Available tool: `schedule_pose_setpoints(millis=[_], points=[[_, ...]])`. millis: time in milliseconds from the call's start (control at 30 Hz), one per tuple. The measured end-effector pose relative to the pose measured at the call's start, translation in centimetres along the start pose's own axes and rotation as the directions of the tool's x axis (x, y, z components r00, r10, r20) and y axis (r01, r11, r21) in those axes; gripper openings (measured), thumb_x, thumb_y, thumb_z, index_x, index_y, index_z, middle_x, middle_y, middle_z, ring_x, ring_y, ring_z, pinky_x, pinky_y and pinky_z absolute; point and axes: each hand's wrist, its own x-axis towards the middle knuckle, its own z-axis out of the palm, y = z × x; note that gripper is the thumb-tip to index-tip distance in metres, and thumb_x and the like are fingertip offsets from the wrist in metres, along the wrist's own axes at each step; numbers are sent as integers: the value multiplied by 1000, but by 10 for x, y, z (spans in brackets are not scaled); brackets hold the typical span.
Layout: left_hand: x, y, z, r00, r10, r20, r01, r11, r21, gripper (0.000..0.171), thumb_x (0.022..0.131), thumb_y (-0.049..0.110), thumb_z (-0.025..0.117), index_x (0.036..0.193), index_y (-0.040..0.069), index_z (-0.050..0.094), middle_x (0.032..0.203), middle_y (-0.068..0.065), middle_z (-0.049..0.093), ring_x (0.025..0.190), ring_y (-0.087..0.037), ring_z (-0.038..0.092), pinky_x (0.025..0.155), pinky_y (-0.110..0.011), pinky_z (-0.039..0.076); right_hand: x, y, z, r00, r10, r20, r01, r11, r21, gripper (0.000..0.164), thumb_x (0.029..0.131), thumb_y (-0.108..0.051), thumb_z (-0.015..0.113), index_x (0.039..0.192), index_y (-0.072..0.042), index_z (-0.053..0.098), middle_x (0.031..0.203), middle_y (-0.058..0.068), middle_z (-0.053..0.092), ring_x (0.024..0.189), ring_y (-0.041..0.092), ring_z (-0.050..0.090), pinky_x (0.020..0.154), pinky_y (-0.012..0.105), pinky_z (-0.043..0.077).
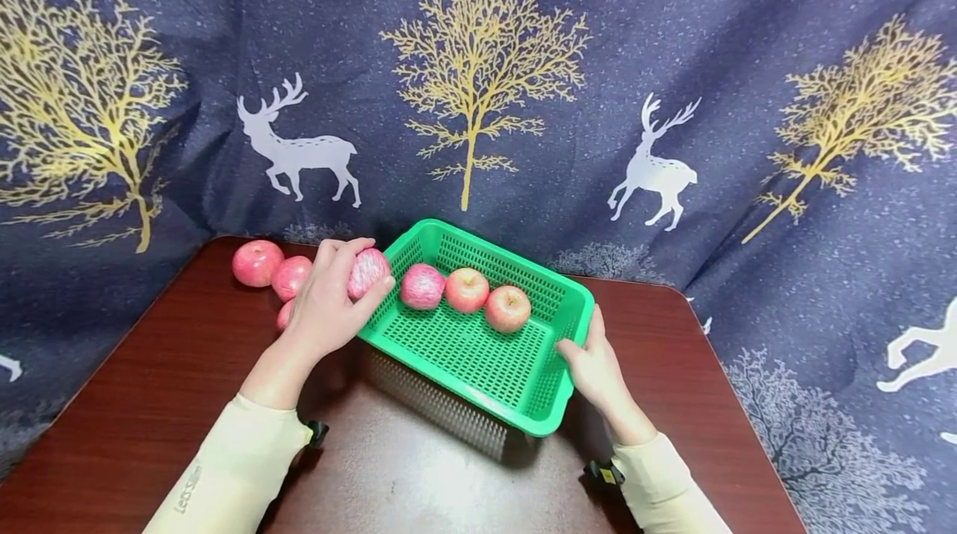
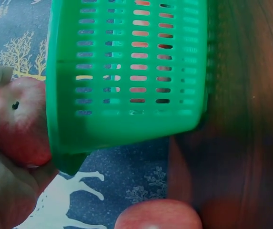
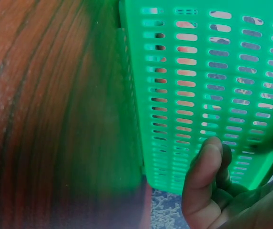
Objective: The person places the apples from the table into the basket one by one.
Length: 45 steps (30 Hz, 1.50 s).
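My left hand grips a red streaked apple at the left rim of a green plastic basket. In the left wrist view this apple is beside the outside of the basket's rim, with fingers and palm around it. Inside the basket, a pink-red apple and two yellowish-red apples, one in the middle and one to the right, sit in a row. My right hand holds the basket's right rim, thumb over the edge and fingers curled against the outer wall.
Left of my left hand lie more red apples on the brown table: one at the back, another beside it, and a third partly hidden. A dark blue curtain with trees and deer hangs behind the table's far edge.
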Motion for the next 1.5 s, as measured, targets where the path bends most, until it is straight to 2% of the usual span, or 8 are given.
schedule_pose_setpoints(millis=[200, 367, 500, 733, 833, 1000, 1200, 1500], points=[[-1, 1, 5, 1000, -9, 27, 9, 1000, 4, 60, 86, 51, 68, 137, 24, 52, 116, -6, 46, 101, -19, 49, 79, -45, 45, 0, 1, 0, 1000, 22, -1, -22, 999, -34, 90, 89, -17, 59, 158, -21, 1, 127, 21, 56, 100, 27, 62, 77, 41, 53], [0, 1, 8, 999, -5, 34, 5, 1000, 6, 60, 85, 51, 69, 136, 24, 53, 115, -5, 46, 104, -19, 47, 79, -45, 45, -1, 1, 0, 1000, 16, 0, -16, 1000, -27, 90, 89, -17, 60, 158, -20, 2, 127, 20, 56, 98, 26, 63, 76, 40, 53], [1, 2, 10, 999, 11, 40, -12, 1000, 16, 59, 84, 51, 69, 137, 28, 53, 115, -3, 46, 107, -19, 46, 78, -43, 44, -1, 1, 1, 1000, 5, -4, -5, 1000, -20, 88, 89, -15, 59, 158, -20, 4, 126, 22, 56, 97, 27, 63, 75, 41, 53], [1, 3, 13, 998, 32, 54, -35, 998, 46, 59, 82, 48, 71, 135, 27, 55, 114, 1, 44, 109, -17, 44, 76, -40, 44, -1, 3, 2, 1000, 28, -12, -28, 999, -46, 93, 88, -20, 59, 158, -19, -1, 133, 21, 51, 106, 28, 58, 82, 41, 51], [3, 4, 13, 997, 45, 59, -48, 997, 59, 58, 82, 48, 71, 134, 27, 56, 114, -1, 44, 108, -18, 44, 74, -41, 44, 0, 2, 2, 1000, 20, -5, -20, 1000, -19, 91, 88, -18, 58, 158, -20, 1, 129, 21, 54, 102, 27, 61, 79, 41, 52], [6, 7, 14, 993, 57, 100, -67, 993, 94, 58, 83, 50, 69, 135, 29, 55, 115, 0, 43, 107, -17, 44, 70, -40, 46, -1, 1, 1, 1000, 20, 7, -20, 1000, 7, 86, 88, -16, 57, 157, -24, 7, 121, 21, 58, 92, 26, 65, 73, 40, 54], [9, 11, 17, 984, 73, 160, -96, 986, 136, 58, 83, 52, 69, 135, 31, 55, 117, 0, 42, 105, -17, 44, 65, -40, 48, -1, 1, 0, 999, 32, -3, -32, 999, -20, 91, 88, -19, 58, 158, -23, -1, 124, 20, 57, 99, 27, 62, 76, 39, 53], [10, 12, 26, 973, 85, 216, -119, 981, 150, 57, 84, 53, 68, 135, 31, 54, 116, 2, 42, 103, -15, 44, 65, -42, 49, -1, 2, 1, 1000, 30, -8, -30, 1000, -8, 90, 88, -18, 58, 158, -21, 2, 123, 20, 57, 95, 26, 64, 73, 38, 53]])
